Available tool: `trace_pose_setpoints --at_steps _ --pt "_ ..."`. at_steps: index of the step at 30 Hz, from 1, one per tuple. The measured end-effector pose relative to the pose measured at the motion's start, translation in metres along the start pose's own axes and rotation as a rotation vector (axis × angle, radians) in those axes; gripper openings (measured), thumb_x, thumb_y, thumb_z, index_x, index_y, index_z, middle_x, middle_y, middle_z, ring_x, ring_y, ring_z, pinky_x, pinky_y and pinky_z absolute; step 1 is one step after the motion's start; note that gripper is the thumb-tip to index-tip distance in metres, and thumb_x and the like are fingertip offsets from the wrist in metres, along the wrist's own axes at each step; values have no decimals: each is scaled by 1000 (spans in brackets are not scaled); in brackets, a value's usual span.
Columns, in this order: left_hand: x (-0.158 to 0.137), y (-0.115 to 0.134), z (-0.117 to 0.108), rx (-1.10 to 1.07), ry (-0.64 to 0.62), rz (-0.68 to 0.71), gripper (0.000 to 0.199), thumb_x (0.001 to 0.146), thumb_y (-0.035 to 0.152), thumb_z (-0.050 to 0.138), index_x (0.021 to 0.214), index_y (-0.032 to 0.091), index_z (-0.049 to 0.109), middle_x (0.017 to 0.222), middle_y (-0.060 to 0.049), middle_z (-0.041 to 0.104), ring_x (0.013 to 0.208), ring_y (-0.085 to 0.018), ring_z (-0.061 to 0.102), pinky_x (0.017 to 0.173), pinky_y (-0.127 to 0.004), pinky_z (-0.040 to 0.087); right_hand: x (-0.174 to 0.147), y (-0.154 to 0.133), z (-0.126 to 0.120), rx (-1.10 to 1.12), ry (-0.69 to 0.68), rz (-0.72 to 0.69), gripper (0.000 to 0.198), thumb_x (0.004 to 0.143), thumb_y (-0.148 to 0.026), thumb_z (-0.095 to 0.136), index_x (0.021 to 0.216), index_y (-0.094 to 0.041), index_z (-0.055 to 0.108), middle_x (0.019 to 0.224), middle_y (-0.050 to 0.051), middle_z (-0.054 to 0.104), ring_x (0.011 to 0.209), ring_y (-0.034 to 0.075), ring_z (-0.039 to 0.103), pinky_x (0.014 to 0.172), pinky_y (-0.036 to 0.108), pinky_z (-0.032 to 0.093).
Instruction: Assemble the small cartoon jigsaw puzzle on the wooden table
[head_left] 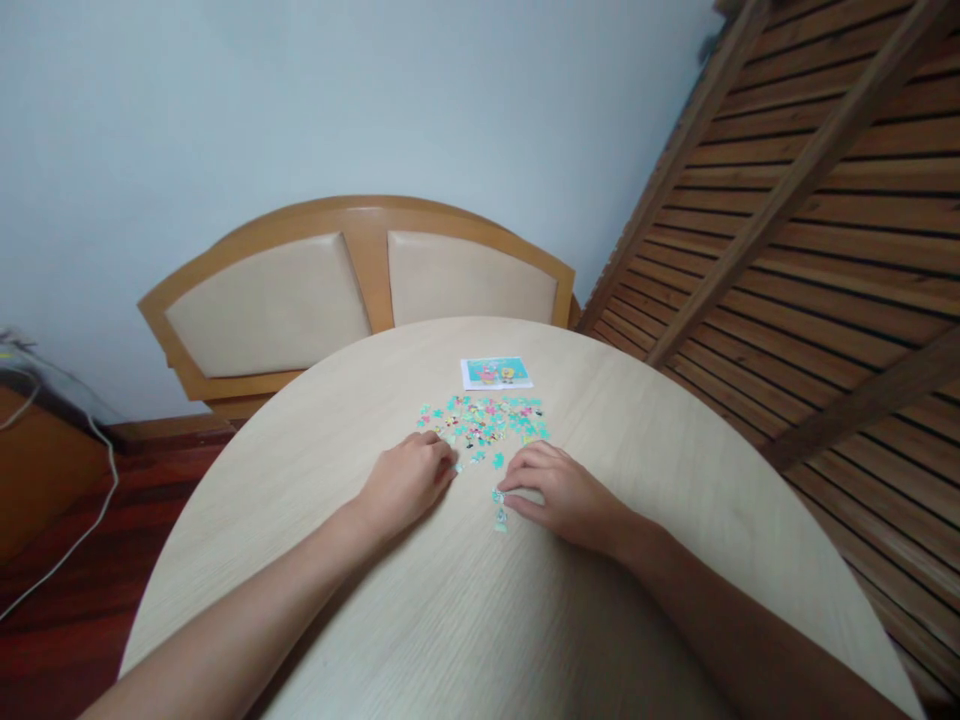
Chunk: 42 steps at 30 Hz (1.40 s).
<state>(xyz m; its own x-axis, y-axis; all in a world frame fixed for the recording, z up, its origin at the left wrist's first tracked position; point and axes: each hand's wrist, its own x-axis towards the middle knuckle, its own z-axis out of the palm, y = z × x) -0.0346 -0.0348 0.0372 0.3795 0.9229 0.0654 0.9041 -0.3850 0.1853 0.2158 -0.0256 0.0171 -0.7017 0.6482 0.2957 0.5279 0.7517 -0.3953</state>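
Plainly, both hands are down at the puzzle pieces

On the round table (420,630), a spread of small puzzle pieces (491,420), mostly turquoise, lies on the far side of the hands. Just beyond it sits a picture card (496,373). The right hand (559,495) has its thumb and fingertips drawn close together at the far end of a short column of pieces (501,517); whether they pinch one, I cannot tell. The left hand (414,475) rests half curled at the spread's near left edge, its grip hidden. A loose turquoise piece (498,460) lies between the hands, nearer the right.
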Motion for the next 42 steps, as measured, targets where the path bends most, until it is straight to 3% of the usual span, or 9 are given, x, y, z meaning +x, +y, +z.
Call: trace_pose_setpoints --at_steps 6,10,23,30,42 --pt "4 -11 7 -200 -24 98 11 88 15 58 92 19 67 96 -6 67 89 -20 64 80 -29 49 -1 1 3 49 -19 -16 13 91 -23 68 101 -21 76 100 6 70 100 22 61 92 37 47" --pt "5 -12 9 -298 -34 174 18 86 11 56 97 21 66 94 -2 68 81 -16 62 74 -25 47 -1 0 7 72 -10 12 16 89 -25 71 104 -20 76 101 7 69 100 22 61 93 38 47" --pt "10 -1 25 -543 -58 172 8 88 18 57 87 18 65 75 1 64 66 -14 55 63 -23 41 1 -1 12 93 -2 36 18 88 -23 73 105 -22 78 100 7 68 99 22 61 90 37 48" --pt "10 2 25 -651 40 206 10 92 22 55 92 18 64 80 -1 66 71 -15 56 66 -24 43 0 0 12 116 12 18 18 89 -25 73 105 -20 75 101 7 69 101 23 62 92 37 48" --pt "12 7 25 -545 107 301 19 93 18 52 95 18 71 89 -5 71 89 -19 61 88 -31 47 0 -1 10 137 39 2 7 89 -22 71 95 -20 69 99 5 69 100 21 62 92 36 48"
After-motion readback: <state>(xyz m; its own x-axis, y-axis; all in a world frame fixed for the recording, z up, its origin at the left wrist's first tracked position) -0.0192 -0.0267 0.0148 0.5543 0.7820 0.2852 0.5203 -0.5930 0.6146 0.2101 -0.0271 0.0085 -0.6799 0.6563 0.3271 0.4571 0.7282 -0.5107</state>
